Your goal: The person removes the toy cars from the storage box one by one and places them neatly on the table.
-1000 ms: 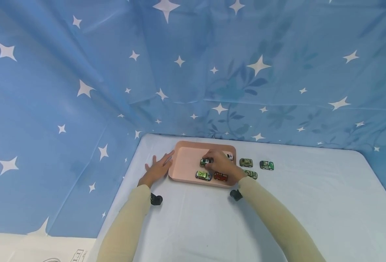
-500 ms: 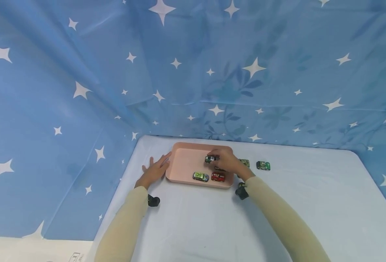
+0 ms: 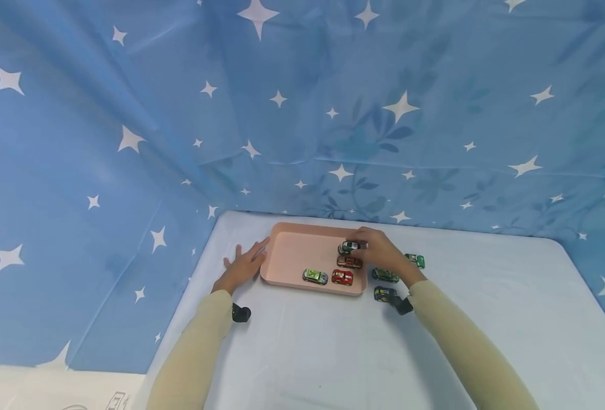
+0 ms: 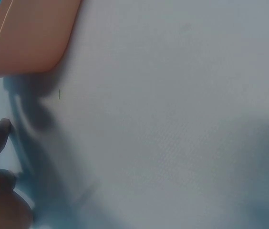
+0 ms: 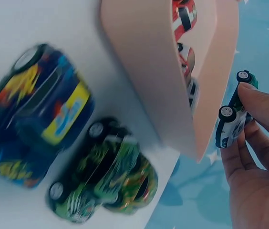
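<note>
My right hand (image 3: pixel 383 250) pinches a green and white toy car (image 3: pixel 349 247) over the right end of the pink tray (image 3: pixel 296 226). In the right wrist view, thumb and fingers hold this toy car (image 5: pixel 234 112) above the tray's rim, its wheels facing the camera. Inside the tray lie a brown toy car (image 3: pixel 350 262), a red one (image 3: pixel 342 277) and a lime-green one (image 3: pixel 315 277). My left hand (image 3: pixel 242 266) rests with spread fingers against the tray's left edge. The left wrist view catches only part of that hand (image 4: pixel 1 191) and a tray corner (image 4: pixel 34 43).
Right of the tray, on the white table (image 3: pixel 302 353), are a blue and yellow car (image 3: pixel 383 294), a dark green camouflage car (image 3: pixel 384 275) and a green car (image 3: pixel 416 260). Another camouflage car (image 5: pixel 139 191) shows behind the dark green one. Blue star-patterned cloth (image 3: pixel 302 125) hangs behind.
My right hand has moved right across the tray with the green and white toy car, uncovering the brown car and the blue and yellow one. My left hand has stayed at the tray's edge.
</note>
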The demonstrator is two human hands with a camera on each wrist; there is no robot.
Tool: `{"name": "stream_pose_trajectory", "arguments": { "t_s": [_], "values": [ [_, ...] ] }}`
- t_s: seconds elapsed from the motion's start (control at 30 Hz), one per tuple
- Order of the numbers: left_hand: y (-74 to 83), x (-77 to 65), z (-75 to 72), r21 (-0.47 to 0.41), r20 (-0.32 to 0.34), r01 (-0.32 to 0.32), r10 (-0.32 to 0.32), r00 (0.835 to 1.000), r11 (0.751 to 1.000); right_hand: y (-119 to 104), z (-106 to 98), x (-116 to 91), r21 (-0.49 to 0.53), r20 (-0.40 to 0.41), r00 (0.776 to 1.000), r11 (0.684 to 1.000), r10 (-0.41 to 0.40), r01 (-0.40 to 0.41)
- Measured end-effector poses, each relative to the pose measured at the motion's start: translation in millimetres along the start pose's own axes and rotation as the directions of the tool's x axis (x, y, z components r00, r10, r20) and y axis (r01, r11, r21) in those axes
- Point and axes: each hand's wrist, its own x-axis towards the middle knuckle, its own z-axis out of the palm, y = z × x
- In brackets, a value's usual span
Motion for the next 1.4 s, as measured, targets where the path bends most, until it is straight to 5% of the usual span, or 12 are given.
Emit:
{"name": "stream_pose_trajectory", "arguments": {
  "t_s": [1.4],
  "values": [
    [1.6, 2.4, -1.6, 0.026, 0.017, 0.008, -0.009, 1.000, 1.000, 74, -59, -112, -0.103, -0.106, 0.990, 0.989, 0.091, -0.102]
  ]
}}
